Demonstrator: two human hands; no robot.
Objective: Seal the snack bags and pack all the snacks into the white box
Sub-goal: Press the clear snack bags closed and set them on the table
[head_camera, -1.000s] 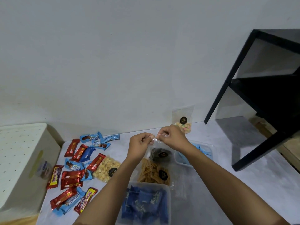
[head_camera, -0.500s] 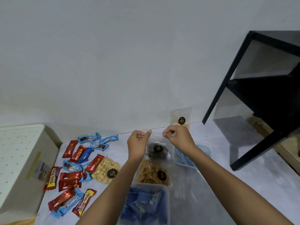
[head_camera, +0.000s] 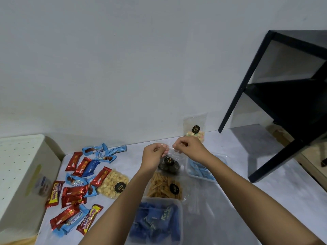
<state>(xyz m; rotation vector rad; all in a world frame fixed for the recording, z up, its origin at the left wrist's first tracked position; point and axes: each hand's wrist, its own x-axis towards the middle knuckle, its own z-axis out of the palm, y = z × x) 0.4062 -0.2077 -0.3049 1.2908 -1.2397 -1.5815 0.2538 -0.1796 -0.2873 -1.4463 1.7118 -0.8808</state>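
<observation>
Pinching with curled fingers of left hand (head_camera: 153, 157) and right hand (head_camera: 190, 149) the top edge of a clear plastic bag of dark round cookies (head_camera: 169, 165), raised just above the pale counter (head_camera: 265, 200); white perforated box (head_camera: 21, 156) well apart, far left.

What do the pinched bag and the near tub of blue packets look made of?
The bag looks like thin clear plastic film, glossy and crinkled; dark snacks show through. The tub seems stiffer translucent plastic; blue packets show through its wall.

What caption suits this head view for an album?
Left hand and right hand pinch the top of a clear cookie bag beside scattered snack bars.
</observation>
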